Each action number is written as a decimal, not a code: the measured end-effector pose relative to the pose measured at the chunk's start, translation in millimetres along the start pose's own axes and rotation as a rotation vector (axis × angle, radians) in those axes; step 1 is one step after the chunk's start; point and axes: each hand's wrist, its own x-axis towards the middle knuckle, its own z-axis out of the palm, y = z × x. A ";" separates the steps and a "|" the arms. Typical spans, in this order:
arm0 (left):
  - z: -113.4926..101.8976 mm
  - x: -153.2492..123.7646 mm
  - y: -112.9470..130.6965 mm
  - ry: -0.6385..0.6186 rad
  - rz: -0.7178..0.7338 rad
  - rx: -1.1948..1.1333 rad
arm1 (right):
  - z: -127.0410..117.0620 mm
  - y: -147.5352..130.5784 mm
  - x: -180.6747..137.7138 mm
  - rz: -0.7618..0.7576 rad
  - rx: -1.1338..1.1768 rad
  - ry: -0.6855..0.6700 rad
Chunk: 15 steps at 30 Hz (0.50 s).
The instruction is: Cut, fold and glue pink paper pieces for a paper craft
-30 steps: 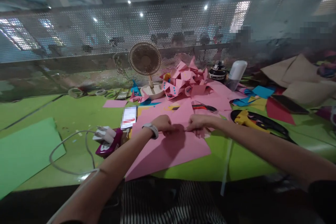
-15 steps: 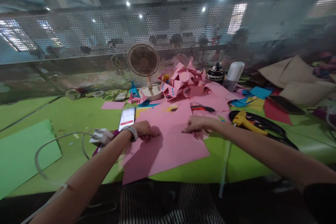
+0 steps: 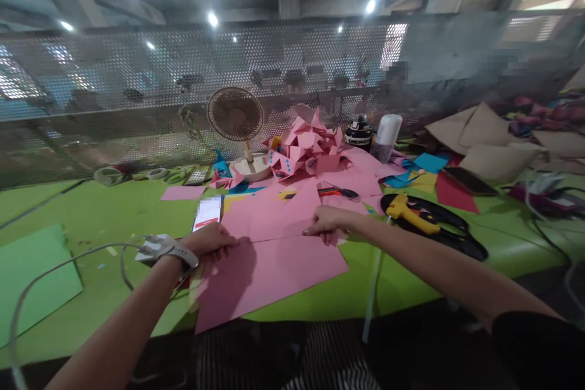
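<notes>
A large sheet of pink paper (image 3: pixel 274 274) lies in front of me, with a straight crease or edge running across it between my hands. At the left end of that line is my left hand (image 3: pixel 211 240), wearing a watch (image 3: pixel 181 253), its fingers closed together at the paper's edge. My right hand (image 3: pixel 325 223) is curled at the other end, thumb and fingers pinched down on the paper. Some of the fingertips are hidden under each hand. A phone (image 3: pixel 208 213) with a lit screen lies just beyond my left hand.
Behind the sheet rises a heap of folded pink paper pieces (image 3: pixel 306 149), beside a small fan (image 3: pixel 236 114). Red-handled scissors (image 3: pixel 338 192) lie near my right hand. A yellow-handled tool (image 3: pixel 414 214) rests on the right, a charger (image 3: pixel 158 247) and green sheet (image 3: pixel 39 280) on the left.
My left hand has slid left along the line in the pink paper, away from my right hand, which stays in place on the sheet. The camera view has turned slightly right.
</notes>
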 end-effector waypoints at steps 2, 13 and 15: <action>4.5 -5.1 13.9 0.129 0.072 0.003 | 0.3 -2.4 -5.0 -0.031 -0.042 0.035; 78.0 24.1 50.7 0.364 0.780 0.585 | -43.3 15.7 -37.3 0.022 -0.617 0.745; 83.3 26.7 46.9 0.341 0.785 0.618 | -46.6 22.6 -33.8 0.081 -0.694 0.773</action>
